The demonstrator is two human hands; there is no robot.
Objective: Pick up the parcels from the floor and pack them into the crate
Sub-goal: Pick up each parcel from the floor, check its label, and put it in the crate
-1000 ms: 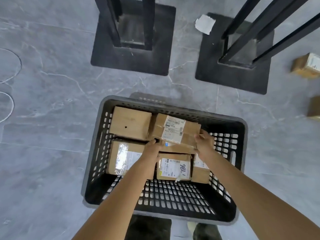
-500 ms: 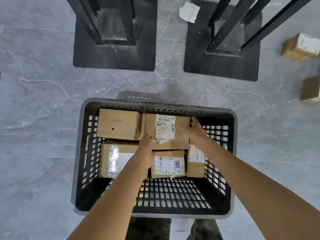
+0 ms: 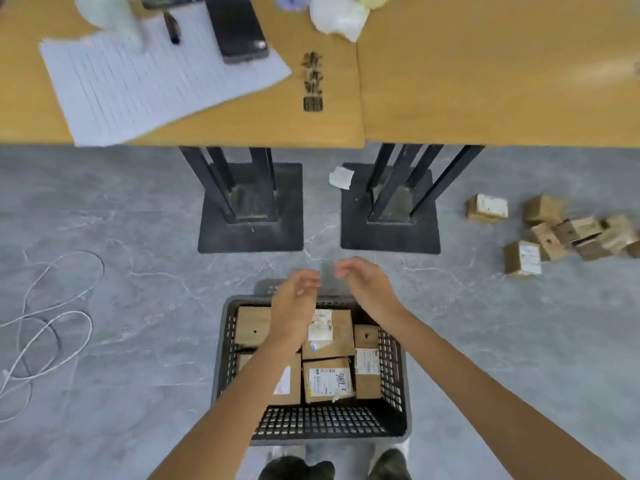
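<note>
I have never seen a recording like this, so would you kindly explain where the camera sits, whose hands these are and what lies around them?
No machine here: a person wears one camera on the head, looking forward and down. The left hand and right hand hover above the far edge of a black crate, both empty with relaxed fingers. Cardboard parcels lie packed in the crate; more parcels wait on the grey floor at the right. A white cable lies at the left. Beyond stand two wooden tables; the left bears a paper sheet, a pen and a phone.
</note>
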